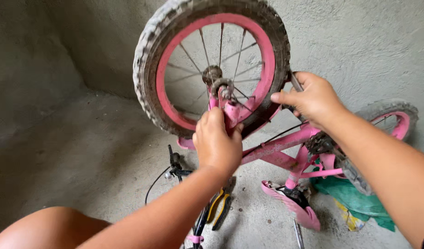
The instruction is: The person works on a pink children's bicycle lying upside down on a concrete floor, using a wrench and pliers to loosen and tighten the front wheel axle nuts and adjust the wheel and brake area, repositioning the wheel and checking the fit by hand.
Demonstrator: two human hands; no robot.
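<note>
bare knee (46, 228) at bottom edge. pink fork (230, 115) of upturned bike is clamped by left hand (216, 143), below front wheel (212, 64). right hand (313, 99) grip closed on a metal tool (295, 83) at tyre edge. pliers (219, 207) lie on floor (83, 157).

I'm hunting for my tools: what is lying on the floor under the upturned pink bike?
Yellow-handled pliers lie under the frame, partly covered by the left hand's forearm. A green cloth sits beneath the rear wheel.
</note>
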